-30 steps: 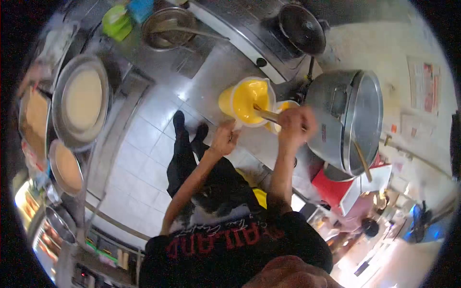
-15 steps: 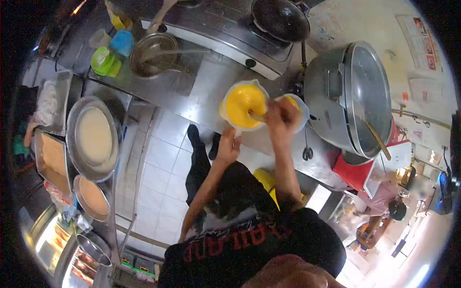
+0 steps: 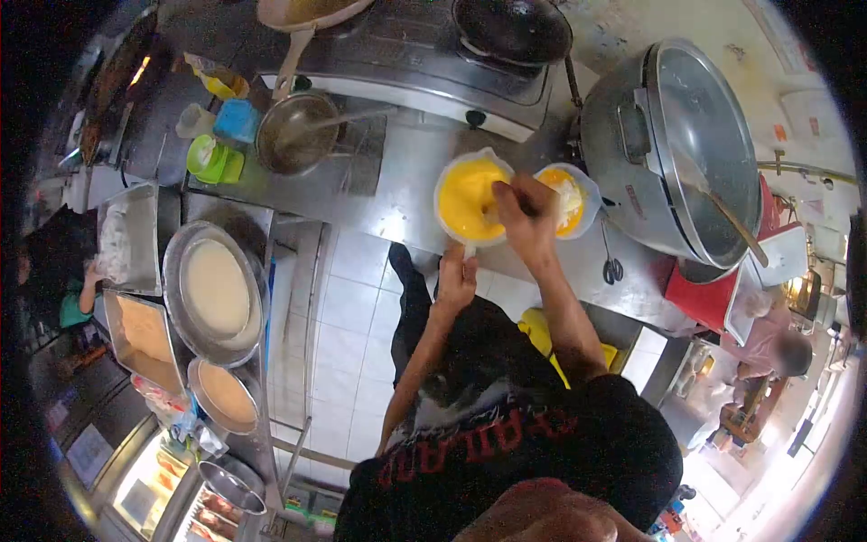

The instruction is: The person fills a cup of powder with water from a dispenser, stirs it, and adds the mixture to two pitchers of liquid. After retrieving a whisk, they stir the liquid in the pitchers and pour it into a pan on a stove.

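A white measuring jug (image 3: 442, 215) of bright yellow liquid (image 3: 468, 191) stands on the steel counter. My left hand (image 3: 458, 280) is closed around its handle, on the side toward me. Over the jug's right rim, my right hand (image 3: 526, 210) makes a fist around a utensil (image 3: 490, 213) that dips into the liquid. Its kind is hidden by the fingers. Just right of my right hand sits a second white jug (image 3: 589, 200), with yellow liquid and a pale white lump (image 3: 568, 200) in it.
A large metal pot (image 3: 623, 181) with a wooden-handled utensil stands at right, near black scissors (image 3: 613, 269). Behind are a stove with a black wok (image 3: 513, 32) and a strainer (image 3: 298, 149). Basins of pale batter (image 3: 217, 287) line the left; other people work at both sides.
My right hand has shifted slightly left over the jug, uncovering more of the second jug's contents. My left hand keeps its hold on the handle. The camera view has also shifted.
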The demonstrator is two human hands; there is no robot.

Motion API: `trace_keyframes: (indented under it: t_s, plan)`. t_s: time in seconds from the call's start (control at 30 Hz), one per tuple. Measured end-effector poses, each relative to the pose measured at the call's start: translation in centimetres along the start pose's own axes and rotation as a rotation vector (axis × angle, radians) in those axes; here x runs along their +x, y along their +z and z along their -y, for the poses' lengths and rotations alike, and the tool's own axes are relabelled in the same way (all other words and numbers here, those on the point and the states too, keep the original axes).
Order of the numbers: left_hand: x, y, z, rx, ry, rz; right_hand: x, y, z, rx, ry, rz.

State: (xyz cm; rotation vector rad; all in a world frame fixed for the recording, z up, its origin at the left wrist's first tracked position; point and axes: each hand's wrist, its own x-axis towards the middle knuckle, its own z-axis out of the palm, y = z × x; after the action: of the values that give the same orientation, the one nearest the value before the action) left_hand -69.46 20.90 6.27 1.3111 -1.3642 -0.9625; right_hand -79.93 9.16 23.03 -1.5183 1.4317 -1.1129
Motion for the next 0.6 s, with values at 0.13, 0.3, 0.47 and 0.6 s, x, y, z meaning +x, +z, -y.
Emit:
trace_keyframes:
  t_s: [0.13, 0.3, 0.47, 0.6]
  plan:
    - [0.4, -0.4, -0.6, -0.073, -0.083, 0.004, -1.9, -0.8, 3.1, 0.173, 0.008, -0.131]
    - [1.7, -0.2, -0.3, -0.045, -0.007, 0.002, 0.2, -1.1, 2.4, 0.207, -0.078, -0.176]
    - [0.6, -0.3, -0.7, -0.08, -0.017, -0.014, 0.3, 1.1, -1.1, 0.077, -0.013, -0.048]
    - [-0.7, 0.2, 0.6, -0.003, 0.025, -0.078, -0.9, -1.5, 2.7, 0.436, -0.11, -0.39]
